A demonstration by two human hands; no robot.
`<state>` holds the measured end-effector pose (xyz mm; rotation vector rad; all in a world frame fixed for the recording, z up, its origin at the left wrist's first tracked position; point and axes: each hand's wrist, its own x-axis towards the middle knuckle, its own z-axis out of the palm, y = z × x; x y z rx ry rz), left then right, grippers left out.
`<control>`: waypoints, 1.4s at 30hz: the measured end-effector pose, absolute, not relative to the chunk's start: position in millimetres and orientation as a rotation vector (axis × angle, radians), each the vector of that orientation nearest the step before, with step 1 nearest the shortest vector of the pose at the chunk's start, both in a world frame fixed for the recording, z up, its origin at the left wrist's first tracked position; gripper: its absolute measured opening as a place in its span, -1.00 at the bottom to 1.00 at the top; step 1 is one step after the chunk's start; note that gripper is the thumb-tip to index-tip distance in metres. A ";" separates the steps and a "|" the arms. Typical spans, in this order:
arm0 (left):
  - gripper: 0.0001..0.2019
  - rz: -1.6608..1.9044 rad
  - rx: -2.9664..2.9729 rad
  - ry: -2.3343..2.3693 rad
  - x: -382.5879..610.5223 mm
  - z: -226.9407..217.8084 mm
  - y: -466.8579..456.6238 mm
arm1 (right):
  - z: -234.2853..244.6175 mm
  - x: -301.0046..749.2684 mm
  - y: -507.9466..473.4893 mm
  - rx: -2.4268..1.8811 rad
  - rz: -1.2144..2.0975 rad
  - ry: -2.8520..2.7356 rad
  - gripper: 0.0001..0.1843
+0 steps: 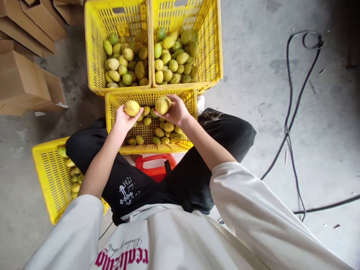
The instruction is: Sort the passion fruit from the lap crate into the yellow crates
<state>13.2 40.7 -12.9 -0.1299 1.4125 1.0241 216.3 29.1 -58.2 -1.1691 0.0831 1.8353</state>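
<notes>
White sleeves lead to my left hand [123,119] gripping one smooth oval yellow-green fruit [132,108], right hand [176,111] clasping another fruit [162,105], above a latticed plastic crate [112,102].

I am sitting over a grey concrete floor [253,75] that is carrying four yellow crates [118,45], flattened cardboard boxes [25,75], a red stool [156,167] and a black cable [292,112].
</notes>
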 end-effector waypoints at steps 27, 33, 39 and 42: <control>-0.72 0.733 0.606 1.520 -5.3 -51.4 43.5 | -121.1 246.9 43.0 -1.570 1.517 -0.495 -0.15; -0.90 0.307 0.822 1.573 16.8 -46.1 32.3 | -118.4 240.1 33.2 -1.532 1.581 -0.557 -0.30; -0.86 0.217 0.920 1.566 14.5 -55.0 35.6 | -117.2 240.0 31.5 -1.373 1.501 -0.628 -0.28; -0.86 0.160 1.053 1.585 8.6 -65.2 35.3 | -124.6 243.9 30.7 -1.450 1.457 -0.642 -0.12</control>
